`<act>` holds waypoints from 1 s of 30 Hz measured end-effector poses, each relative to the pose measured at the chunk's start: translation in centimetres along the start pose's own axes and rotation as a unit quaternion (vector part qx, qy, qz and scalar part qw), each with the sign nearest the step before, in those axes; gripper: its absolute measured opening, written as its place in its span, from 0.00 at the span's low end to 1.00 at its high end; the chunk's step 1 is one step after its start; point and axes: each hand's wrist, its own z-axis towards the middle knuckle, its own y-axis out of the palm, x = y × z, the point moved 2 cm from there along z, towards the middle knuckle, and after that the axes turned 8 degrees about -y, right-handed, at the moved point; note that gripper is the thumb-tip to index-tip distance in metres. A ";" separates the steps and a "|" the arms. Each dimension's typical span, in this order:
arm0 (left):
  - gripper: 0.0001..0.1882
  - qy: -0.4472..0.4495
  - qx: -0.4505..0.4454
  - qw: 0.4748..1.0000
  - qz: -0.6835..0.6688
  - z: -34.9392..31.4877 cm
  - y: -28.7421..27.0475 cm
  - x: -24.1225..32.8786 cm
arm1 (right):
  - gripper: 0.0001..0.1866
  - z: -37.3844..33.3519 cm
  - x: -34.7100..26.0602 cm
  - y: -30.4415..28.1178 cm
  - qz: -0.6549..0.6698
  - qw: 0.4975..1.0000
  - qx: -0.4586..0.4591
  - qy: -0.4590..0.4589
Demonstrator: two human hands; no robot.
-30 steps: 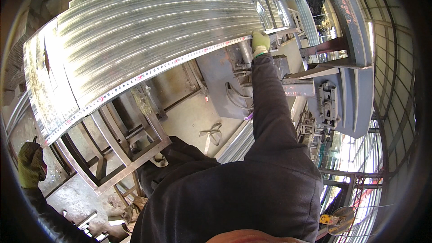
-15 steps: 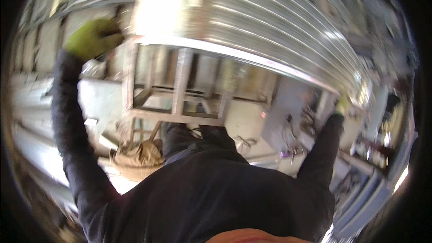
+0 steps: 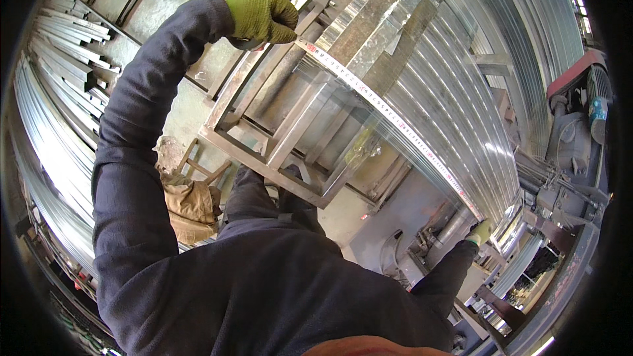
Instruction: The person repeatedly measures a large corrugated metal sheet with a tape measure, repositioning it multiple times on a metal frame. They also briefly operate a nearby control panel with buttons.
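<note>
A tape measure's white blade (image 3: 395,120) stretches taut from upper left to lower right, along the near edge of a bundle of long shiny metal profiles (image 3: 455,109). My left hand (image 3: 260,14), in a yellow-green glove, is closed at the blade's left end, with part of a dark object showing under the palm. At the blade's far right end is my right hand (image 3: 482,231), gloved too and small in view; its fingers appear closed on the blade. Brownish flat pieces (image 3: 382,23) lie on the bundle's left end.
A welded metal frame stand (image 3: 262,169) stands under the bundle, in front of my legs. More metal lengths (image 3: 59,165) lie on the floor at left. A tan cloth (image 3: 188,207) hangs over a stool beside me. Machinery (image 3: 570,138) with a red cover stands at right.
The view has turned and sharpened from a blur. My left hand now sits at the bundle's left end, nearer the middle of view; my right hand appears lower. The blade's markings now show.
</note>
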 end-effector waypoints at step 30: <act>0.15 0.054 0.013 0.997 0.058 -0.1 0.1 -0.6 | 0.14 -2.1 -1.5 0.1 0.052 0.999 0.002 -0.018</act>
